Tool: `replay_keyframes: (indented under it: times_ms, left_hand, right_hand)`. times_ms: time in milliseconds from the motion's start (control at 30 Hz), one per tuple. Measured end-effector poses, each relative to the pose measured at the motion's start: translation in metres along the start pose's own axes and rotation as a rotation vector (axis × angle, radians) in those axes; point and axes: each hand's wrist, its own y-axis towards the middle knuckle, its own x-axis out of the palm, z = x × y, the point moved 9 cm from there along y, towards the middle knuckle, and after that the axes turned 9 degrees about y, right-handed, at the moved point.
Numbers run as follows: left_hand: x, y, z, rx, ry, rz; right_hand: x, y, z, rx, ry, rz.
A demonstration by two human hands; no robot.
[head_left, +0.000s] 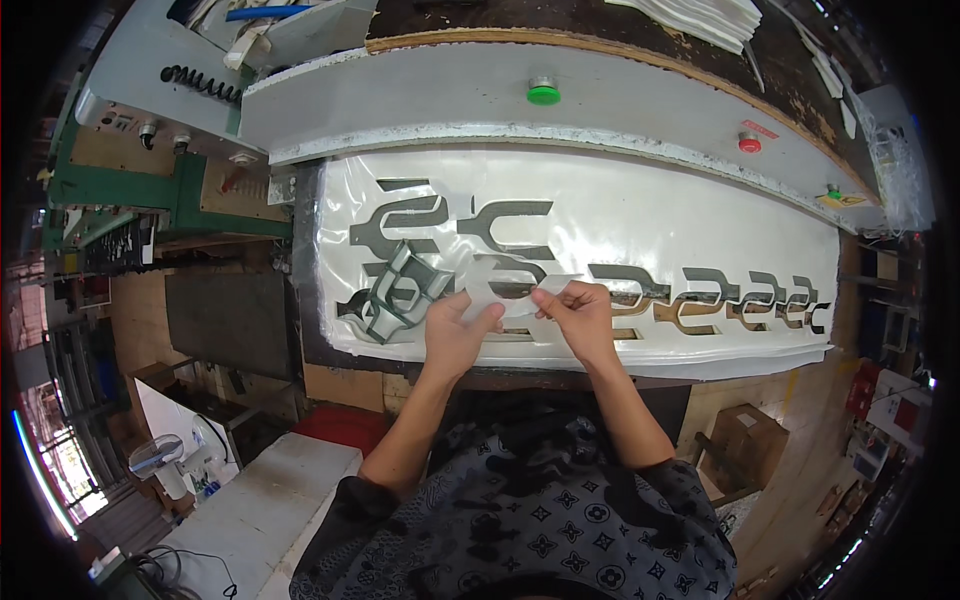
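My left hand [458,335] and my right hand [581,314] both hold a thin, pale cut piece of sheet [483,285] between thumb and fingers. It is raised in front of me, above a wide white sheet [640,205] on the machine bed. Several U-shaped and fork-shaped openings are cut through this sheet, and dark or brown surface shows in them. Left of my left hand, a dark green metal cutting die [385,313] with a curved outline lies on the sheet, apart from my fingers.
Behind the sheet runs a long grey machine beam [420,95] with a green button [543,92] and a red button [750,143]. White layered material [705,18] lies on the dark board above. A fan [165,460] stands lower left; a cardboard box [745,445] sits lower right.
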Motion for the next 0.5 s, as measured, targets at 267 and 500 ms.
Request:
replay_keyframes:
  times_ms: [267, 500]
  left_hand:
    - [0.006, -0.015, 0.002, 0.012, 0.117, 0.051]
    - [0.010, -0.011, -0.011, -0.059, 0.018, 0.067]
  right_hand:
    - [-0.006, 0.003, 0.026, -0.057, 0.428, 0.159]
    - [0.003, -0.003, 0.017, -0.031, 0.301, 0.179]
